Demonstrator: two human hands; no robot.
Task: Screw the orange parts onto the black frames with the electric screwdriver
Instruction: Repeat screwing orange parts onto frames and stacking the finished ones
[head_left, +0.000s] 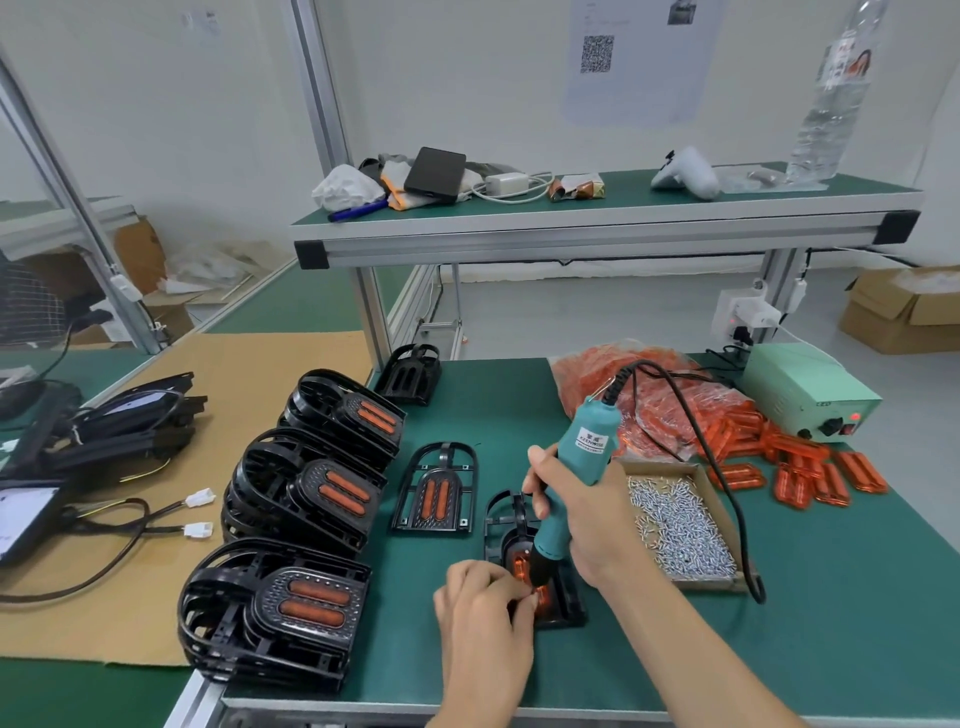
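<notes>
A black frame (506, 525) lies on the green mat in front of me with an orange part (521, 564) seated in it. My right hand (582, 514) grips the teal electric screwdriver (574, 478), whose tip points down onto the orange part. My left hand (485, 608) pinches at the frame's near end, right beside the screwdriver tip. Another frame with its orange part (435, 488) lies flat just to the left.
Three stacks of assembled frames (311, 493) stand at the left edge. A cardboard tray of screws (680, 525) sits right of my hands. Loose orange parts (810, 470) and a bag of them (639, 384) lie at the right, by the green power box (808, 389).
</notes>
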